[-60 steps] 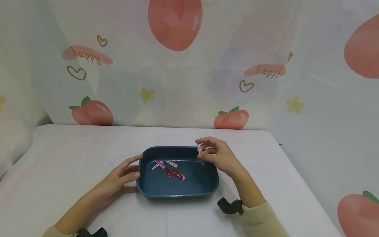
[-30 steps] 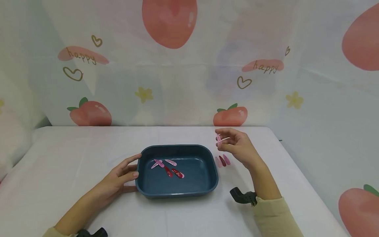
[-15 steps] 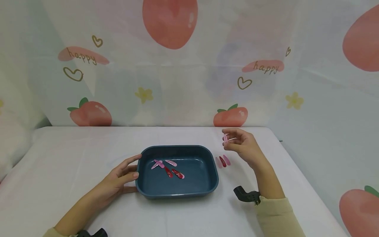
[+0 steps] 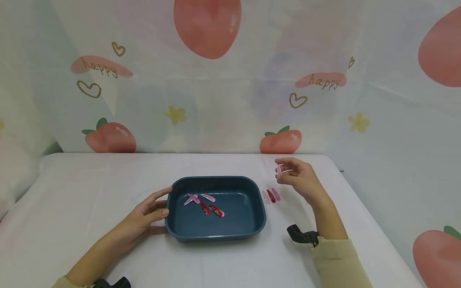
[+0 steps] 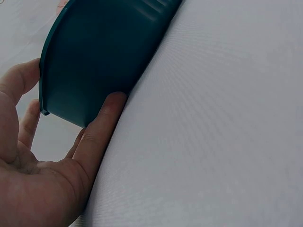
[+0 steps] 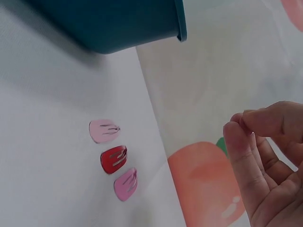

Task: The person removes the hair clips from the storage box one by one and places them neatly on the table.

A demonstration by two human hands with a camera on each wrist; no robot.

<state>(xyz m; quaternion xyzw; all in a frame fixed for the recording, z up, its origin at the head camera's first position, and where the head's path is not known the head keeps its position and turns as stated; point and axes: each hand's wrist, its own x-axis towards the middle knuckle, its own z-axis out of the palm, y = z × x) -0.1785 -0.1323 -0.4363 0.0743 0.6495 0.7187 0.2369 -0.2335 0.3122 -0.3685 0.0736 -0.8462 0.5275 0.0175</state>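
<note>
A dark teal rectangular tray stands on the white table with several pink and red snap hair clips inside, among them a red hair clip and a pale pink hair clip. My left hand rests its spread, fairly straight fingers against the tray's left end, at rim and lower wall. Off the tray's right side, my right hand pinches a pink hair clip above the table; fingers hide it in the right wrist view. Below that hand a pink clip, a red clip and a darker pink clip lie in a row.
White cloth covers the table, whose right edge slants down past my right arm. Behind it hangs a pale curtain printed with peaches, hearts and flowers. A black wrist camera juts from my right sleeve.
My right hand has moved from over the tray's right end out to the right, carrying the pink hair clip, and the row of clips came into sight. My left hand stays at the tray.
</note>
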